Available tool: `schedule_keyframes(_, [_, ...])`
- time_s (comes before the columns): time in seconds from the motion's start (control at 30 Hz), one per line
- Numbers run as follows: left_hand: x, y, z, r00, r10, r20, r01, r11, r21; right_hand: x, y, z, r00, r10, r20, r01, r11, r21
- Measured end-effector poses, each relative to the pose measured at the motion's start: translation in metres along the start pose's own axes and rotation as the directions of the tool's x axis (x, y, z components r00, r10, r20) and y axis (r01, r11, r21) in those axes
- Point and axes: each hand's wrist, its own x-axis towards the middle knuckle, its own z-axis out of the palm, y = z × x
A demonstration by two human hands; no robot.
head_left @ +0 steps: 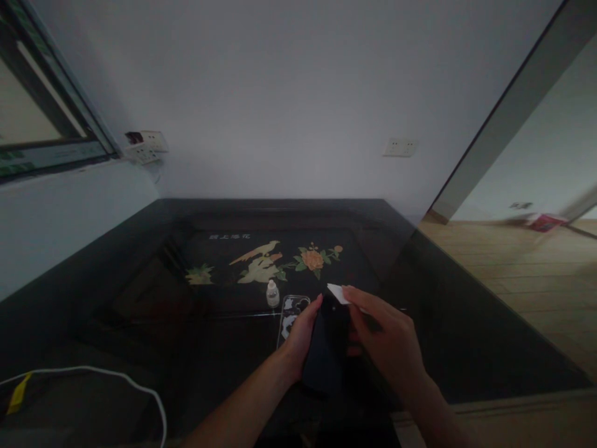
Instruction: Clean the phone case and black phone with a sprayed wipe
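Observation:
My left hand (302,339) grips the left edge of a dark phone (326,358), held just above the black table (140,292). My right hand (387,345) is over the phone's right side and pinches a small white piece (338,293), perhaps a wipe or sticker, between thumb and fingers. A clear phone case with a printed pattern (290,314) lies on the table just left of my left hand. A small white bottle (273,294) stands beside the case, a little farther back.
The table bears an inlaid picture of a bird and flowers (280,260). A white cable (116,379) loops across the near left corner. Wall sockets (144,147) sit at the left, a window frame (41,124) above them. Wooden floor (527,274) lies to the right.

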Motion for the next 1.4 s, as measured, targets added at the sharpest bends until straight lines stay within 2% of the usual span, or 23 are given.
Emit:
schedule_keyframes(0.13, [0.004,-0.002,0.000,0.986,0.119,-0.115,-0.121,0.993,-0.013,-0.003,-0.011,0.013,0.988,-0.122,0.099,0.121,0.993,0.012])
schedule_keyframes(0.2, [0.005,-0.001,-0.001,0.977,0.134,-0.166,-0.135,0.991,0.003,-0.006,-0.015,0.016,0.981,-0.152,0.120,0.150,0.988,0.020])
schedule_keyframes(0.37, [0.003,0.002,-0.003,0.989,0.065,-0.135,-0.067,0.998,-0.016,-0.024,-0.022,0.019,0.961,-0.164,0.223,0.163,0.986,0.024])
schedule_keyframes(0.47, [0.004,0.005,-0.005,0.988,0.077,-0.136,-0.082,0.996,-0.028,-0.039,-0.027,0.017,0.931,-0.193,0.309,0.182,0.981,0.064])
schedule_keyframes(0.63, [0.004,0.009,-0.005,0.994,0.069,-0.084,-0.075,0.995,-0.060,-0.050,-0.041,0.003,0.831,-0.315,0.459,0.202,0.939,0.280])
schedule_keyframes(0.73, [0.001,0.009,-0.001,0.993,0.080,-0.085,-0.085,0.995,-0.059,-0.049,-0.050,-0.010,0.738,-0.356,0.573,0.056,0.879,0.474])
schedule_keyframes(0.77, [0.000,0.009,0.000,0.993,0.082,-0.081,-0.087,0.994,-0.059,-0.049,-0.052,-0.014,0.722,-0.347,0.599,-0.013,0.858,0.513])
schedule_keyframes(0.8, [-0.001,0.008,0.001,0.994,0.081,-0.074,-0.085,0.995,-0.058,-0.048,-0.053,-0.018,0.726,-0.314,0.612,-0.076,0.848,0.525])
schedule_keyframes(0.87, [-0.001,0.007,0.001,0.996,0.070,-0.055,-0.073,0.996,-0.049,-0.046,-0.051,-0.024,0.796,-0.192,0.574,-0.151,0.856,0.495])
schedule_keyframes(0.93, [0.000,0.007,-0.001,0.996,0.064,-0.058,-0.066,0.998,-0.022,-0.041,-0.045,-0.027,0.885,-0.022,0.465,-0.201,0.883,0.425])
schedule_keyframes(0.97, [0.001,0.006,-0.002,0.995,0.065,-0.070,-0.065,0.998,-0.002,-0.037,-0.040,-0.027,0.913,0.061,0.404,-0.233,0.890,0.392])
schedule_keyframes(1.07, [0.003,0.005,-0.004,0.993,0.062,-0.098,-0.059,0.998,0.026,-0.021,-0.026,-0.024,0.950,0.236,0.203,-0.293,0.897,0.332])
schedule_keyframes(1.13, [0.002,0.004,-0.002,0.995,0.041,-0.090,-0.039,0.999,0.016,-0.011,-0.018,-0.018,0.974,0.223,0.032,-0.224,0.940,0.256])
schedule_keyframes(1.2, [0.000,0.002,0.001,0.994,0.036,-0.100,-0.034,0.999,0.021,-0.006,-0.014,-0.010,0.991,0.113,-0.067,-0.103,0.984,0.143])
schedule_keyframes(1.27, [-0.001,0.001,0.004,0.990,0.068,-0.123,-0.065,0.997,0.034,-0.007,-0.012,-0.001,0.999,0.006,-0.044,-0.003,0.998,0.063])
schedule_keyframes(1.4, [-0.004,0.002,0.008,0.988,0.103,-0.118,-0.105,0.994,-0.009,-0.016,-0.014,0.016,0.996,-0.068,0.065,0.068,0.998,0.000])
